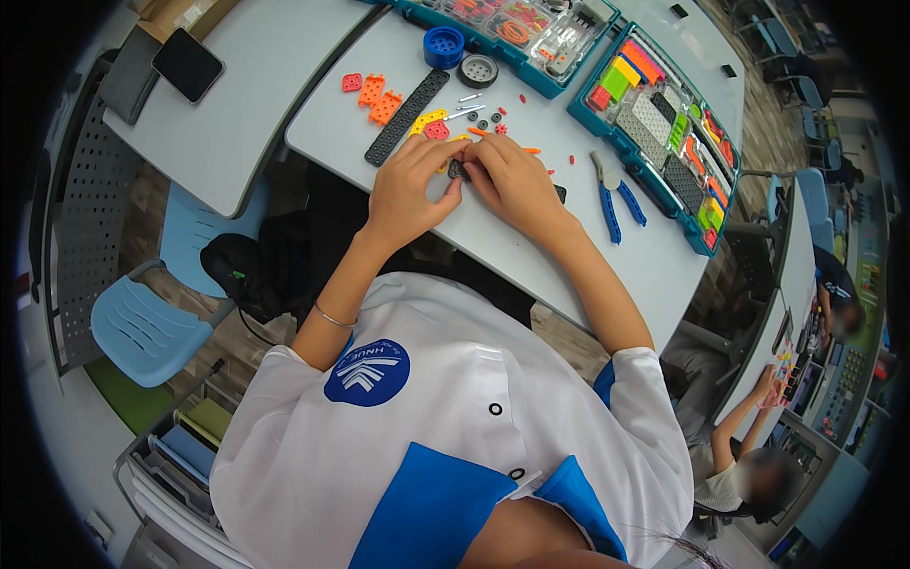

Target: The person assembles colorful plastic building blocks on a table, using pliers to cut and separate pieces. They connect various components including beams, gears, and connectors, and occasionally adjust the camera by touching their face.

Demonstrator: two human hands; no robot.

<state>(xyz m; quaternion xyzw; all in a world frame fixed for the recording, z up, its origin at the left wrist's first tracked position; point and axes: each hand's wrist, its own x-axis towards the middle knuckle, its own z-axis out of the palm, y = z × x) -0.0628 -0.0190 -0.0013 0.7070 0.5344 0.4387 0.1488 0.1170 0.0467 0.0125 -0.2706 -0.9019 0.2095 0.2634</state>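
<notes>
Both hands meet over the near part of the white table. My left hand (414,182) and my right hand (518,186) pinch a small black building piece (458,171) between their fingertips; most of it is hidden. Just beyond the fingers lie a yellow angled piece (427,120), a red plate piece (436,131), metal shafts (463,113) and small black round parts. A long black perforated beam (408,116) rests left of my left hand. An orange stick-like part and another dark piece partly show from behind my right hand.
Orange perforated pieces (383,106), a blue wheel hub (443,46) and a grey-black wheel (478,70) lie farther off. Blue-handled pliers (614,199) are at right. Two teal parts cases (654,133) stand beyond. A phone (189,64) sits on the left table. Other people work far right.
</notes>
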